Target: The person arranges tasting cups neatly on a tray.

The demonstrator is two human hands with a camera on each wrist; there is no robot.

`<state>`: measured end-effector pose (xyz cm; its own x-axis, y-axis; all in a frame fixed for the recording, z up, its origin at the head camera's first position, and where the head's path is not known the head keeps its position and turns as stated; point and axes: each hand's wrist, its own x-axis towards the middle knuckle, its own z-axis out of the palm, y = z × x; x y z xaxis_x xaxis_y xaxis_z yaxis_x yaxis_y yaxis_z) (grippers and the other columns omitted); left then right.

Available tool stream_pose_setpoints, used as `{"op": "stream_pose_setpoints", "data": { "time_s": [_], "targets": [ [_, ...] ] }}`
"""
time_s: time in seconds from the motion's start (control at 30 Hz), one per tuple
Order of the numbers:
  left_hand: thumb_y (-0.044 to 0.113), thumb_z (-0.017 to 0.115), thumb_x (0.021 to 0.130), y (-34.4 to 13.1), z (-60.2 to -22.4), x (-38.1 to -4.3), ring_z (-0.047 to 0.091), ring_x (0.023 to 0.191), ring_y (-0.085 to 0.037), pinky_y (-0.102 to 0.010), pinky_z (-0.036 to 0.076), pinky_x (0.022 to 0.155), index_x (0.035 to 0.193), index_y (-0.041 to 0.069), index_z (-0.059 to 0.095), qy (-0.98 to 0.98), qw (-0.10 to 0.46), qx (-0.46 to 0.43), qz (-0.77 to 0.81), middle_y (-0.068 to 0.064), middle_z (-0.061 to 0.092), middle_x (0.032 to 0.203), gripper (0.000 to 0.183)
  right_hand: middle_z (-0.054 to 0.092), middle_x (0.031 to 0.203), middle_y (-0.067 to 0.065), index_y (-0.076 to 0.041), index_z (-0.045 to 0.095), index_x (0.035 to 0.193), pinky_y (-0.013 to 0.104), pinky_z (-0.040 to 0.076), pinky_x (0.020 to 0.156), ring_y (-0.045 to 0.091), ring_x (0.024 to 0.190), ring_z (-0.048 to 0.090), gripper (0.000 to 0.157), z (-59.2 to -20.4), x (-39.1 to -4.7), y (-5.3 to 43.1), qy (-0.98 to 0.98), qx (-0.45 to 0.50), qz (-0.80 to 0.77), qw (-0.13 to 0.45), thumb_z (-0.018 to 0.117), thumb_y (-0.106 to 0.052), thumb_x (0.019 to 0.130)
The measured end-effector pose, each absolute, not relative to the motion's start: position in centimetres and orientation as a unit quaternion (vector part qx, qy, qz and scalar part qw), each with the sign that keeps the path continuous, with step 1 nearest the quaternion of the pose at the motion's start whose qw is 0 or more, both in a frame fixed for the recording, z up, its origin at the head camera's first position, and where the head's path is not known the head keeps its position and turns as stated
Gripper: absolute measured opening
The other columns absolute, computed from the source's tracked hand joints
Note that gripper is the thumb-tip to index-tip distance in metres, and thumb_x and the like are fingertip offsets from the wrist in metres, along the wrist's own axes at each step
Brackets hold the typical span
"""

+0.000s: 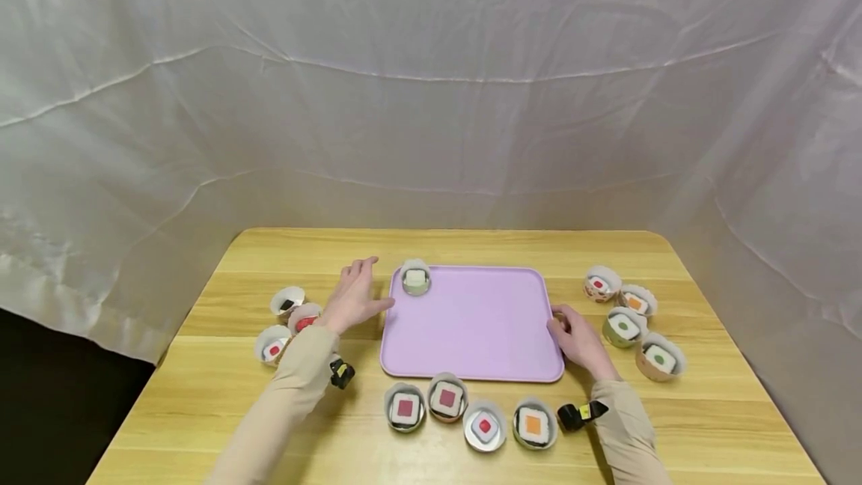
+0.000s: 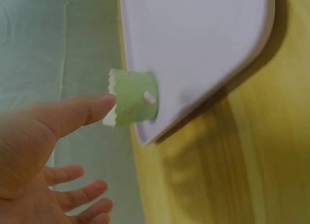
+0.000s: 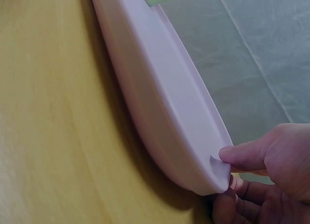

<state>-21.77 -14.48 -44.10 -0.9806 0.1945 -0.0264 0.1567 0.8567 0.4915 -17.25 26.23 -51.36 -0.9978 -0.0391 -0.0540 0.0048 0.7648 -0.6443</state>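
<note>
A light purple tray (image 1: 471, 328) lies on the wooden table. Its right edge is pinched by my right hand (image 1: 581, 340), thumb over the rim and fingers curled beneath, as the right wrist view shows. In the tray's far left corner stands a green paper cup (image 2: 135, 97) with a pale square sushi piece (image 1: 415, 278) inside. My left hand (image 1: 353, 298) is held just left of the tray with fingers spread and nothing in them. Its thumb overlaps the cup's rim in the left wrist view, while in the head view it points toward the tray's left edge.
Paper cups with sushi pieces stand in groups: several at the right (image 1: 622, 326), several along the tray's near side (image 1: 447, 397), and several at the left (image 1: 272, 345), partly behind my left forearm. A pale cloth curtain (image 1: 431, 133) hangs around the table's back and sides.
</note>
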Motion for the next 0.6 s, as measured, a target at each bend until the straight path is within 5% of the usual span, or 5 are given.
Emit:
{"op": "stream_pose_setpoints", "data": {
  "time_s": [0.37, 0.6],
  "targets": [
    [0.043, 0.064, 0.094, -17.3, -41.7, -20.4, 0.040, 0.134, -0.055, -0.068, 0.045, 0.103, 0.152, 0.001, 0.034, 0.982, 0.081, 0.063, 0.157, -0.031, 0.040, 0.148, 0.077, 0.058, 0.087, 0.011, 0.005, 0.054, 0.135, 0.030, 0.042, 0.067, 0.020, 0.077, 0.052, 0.039, -51.4, -17.4, 26.3, 0.939, -0.007, -0.341, 0.036, 0.053, -0.015, 0.101],
    [0.047, 0.057, 0.097, -20.2, -41.3, -20.6, 0.038, 0.131, -0.062, -0.070, 0.040, 0.106, 0.152, -0.005, 0.030, 0.983, 0.106, 0.027, 0.146, -0.039, 0.037, 0.146, 0.080, 0.058, 0.087, 0.011, 0.005, 0.054, 0.135, 0.030, 0.042, 0.067, 0.020, 0.076, 0.052, 0.039, -51.3, -17.4, 26.1, 0.939, -0.010, -0.342, 0.034, 0.053, -0.015, 0.101]
  ]
}}
